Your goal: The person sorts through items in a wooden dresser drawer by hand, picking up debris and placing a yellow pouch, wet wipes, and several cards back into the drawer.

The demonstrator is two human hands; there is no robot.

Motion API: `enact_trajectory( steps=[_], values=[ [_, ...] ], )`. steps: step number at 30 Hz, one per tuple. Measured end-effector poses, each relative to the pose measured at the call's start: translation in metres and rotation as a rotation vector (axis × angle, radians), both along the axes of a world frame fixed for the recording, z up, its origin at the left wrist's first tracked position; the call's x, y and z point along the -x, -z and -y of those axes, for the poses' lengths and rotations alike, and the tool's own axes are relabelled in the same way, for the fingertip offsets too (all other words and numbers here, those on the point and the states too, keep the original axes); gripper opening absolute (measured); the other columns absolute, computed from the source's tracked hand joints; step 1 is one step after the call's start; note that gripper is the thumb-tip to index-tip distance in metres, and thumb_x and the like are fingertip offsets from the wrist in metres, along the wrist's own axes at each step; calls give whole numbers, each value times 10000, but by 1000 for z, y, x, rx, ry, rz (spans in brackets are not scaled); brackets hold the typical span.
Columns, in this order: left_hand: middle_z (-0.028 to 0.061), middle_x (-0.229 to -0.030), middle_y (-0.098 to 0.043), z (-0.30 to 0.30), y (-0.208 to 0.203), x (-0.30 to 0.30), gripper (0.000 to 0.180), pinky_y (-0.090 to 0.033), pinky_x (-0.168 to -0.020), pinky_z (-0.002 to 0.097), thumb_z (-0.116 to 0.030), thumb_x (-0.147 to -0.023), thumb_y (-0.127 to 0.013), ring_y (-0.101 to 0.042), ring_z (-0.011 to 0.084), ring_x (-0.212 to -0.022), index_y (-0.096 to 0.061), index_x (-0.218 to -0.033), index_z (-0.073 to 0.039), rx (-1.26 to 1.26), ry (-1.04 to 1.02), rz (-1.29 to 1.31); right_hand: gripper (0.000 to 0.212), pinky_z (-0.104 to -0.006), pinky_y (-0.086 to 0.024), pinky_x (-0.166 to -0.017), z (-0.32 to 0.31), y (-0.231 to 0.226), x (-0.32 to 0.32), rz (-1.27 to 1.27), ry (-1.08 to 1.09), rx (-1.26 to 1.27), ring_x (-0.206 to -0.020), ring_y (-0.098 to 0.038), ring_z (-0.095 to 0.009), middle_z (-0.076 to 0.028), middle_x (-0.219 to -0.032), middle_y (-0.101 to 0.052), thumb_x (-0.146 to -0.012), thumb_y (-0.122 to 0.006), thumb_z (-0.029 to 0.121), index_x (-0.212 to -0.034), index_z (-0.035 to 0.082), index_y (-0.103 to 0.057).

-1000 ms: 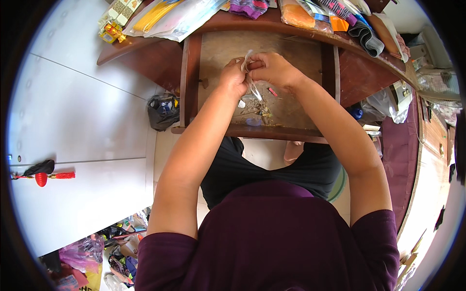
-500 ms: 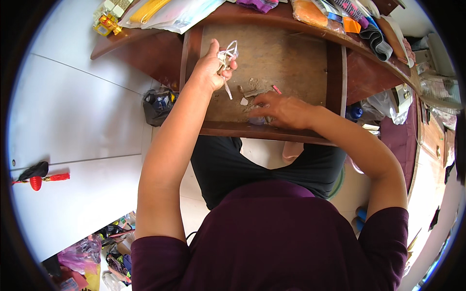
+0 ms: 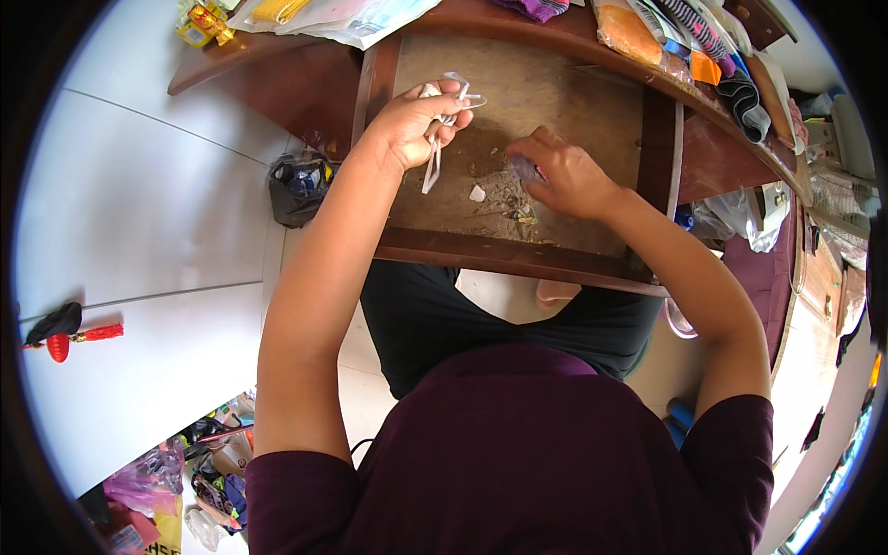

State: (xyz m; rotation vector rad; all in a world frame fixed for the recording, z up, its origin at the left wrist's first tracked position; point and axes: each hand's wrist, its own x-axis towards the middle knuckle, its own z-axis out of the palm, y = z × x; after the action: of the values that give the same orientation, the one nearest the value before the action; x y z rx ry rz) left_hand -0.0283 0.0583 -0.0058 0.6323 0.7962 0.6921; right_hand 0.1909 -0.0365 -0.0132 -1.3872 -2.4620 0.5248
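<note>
An open wooden drawer [image 3: 518, 262] lies across my lap, its bottom dusty and littered with crumbs and scraps. Over its left side my left hand [image 3: 416, 120] is closed around a bundle of thin white strips [image 3: 431, 165], whose loops and ends stick out between the fingers. My right hand [image 3: 566, 174] hovers in the right half of the drawer, fingers curled around a small translucent purplish piece [image 3: 525, 168] and perhaps other bits that the fingers hide. Left of and below it lie a small white chip [image 3: 477, 193] and a heap of debris [image 3: 520, 215].
Above the drawer, the desk top [image 3: 555, 18] carries socks, a packaged orange item [image 3: 624, 35] and papers. A black bag [image 3: 301, 190] sits left of the drawer. White cabinet doors [image 3: 157, 203] stand at the left; a fan [image 3: 837, 176] is at the far right.
My right hand has risen from the drawer's front with the purplish piece. The pink-red bit and the grey scraps are gone from the drawer bottom. My left hand has moved slightly right.
</note>
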Motion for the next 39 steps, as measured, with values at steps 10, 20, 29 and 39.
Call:
enact_trajectory(
  steps=[10, 20, 29, 39],
  values=[
    [110, -977, -584, 7, 13, 3, 337, -396, -501, 190, 54, -767, -501, -557, 144, -707, -465, -1079, -68, -110, 62, -230, 440, -354, -476, -706, -23, 9, 12, -124, 27, -85, -843, -565, -259, -145, -937, -510, -674, -652, 91, -1090, 56, -515],
    [-12, -843, -545, 20, 5, -10, 273, -317, -479, 198, -295, -770, -674, -468, 107, -687, -554, -948, -127, -80, 129, -147, 514, -345, -473, -722, -34, -17, 42, -444, 182, -89, -829, -574, -261, -166, -902, -554, -638, -707, 152, -1063, 10, -454],
    [21, -858, -561, 8, -2, 6, 226, -312, -421, 176, -129, -822, -570, -504, 81, -608, -534, -1041, -86, -296, 125, -477, 511, -375, -423, -874, -36, 9, 36, -249, 104, -86, -1029, -509, -299, -175, -1105, -524, -770, -626, 294, -1177, 50, -437],
    [53, -877, -591, 6, -3, 15, 256, -324, -432, 191, -99, -801, -579, -504, 81, -624, -529, -1051, -73, -296, 56, -448, 335, -364, -316, -1004, 2, 37, 4, 189, -604, -74, -1223, -343, -259, -70, -1297, -409, -842, -449, 169, -1159, 76, -506]
  ],
)
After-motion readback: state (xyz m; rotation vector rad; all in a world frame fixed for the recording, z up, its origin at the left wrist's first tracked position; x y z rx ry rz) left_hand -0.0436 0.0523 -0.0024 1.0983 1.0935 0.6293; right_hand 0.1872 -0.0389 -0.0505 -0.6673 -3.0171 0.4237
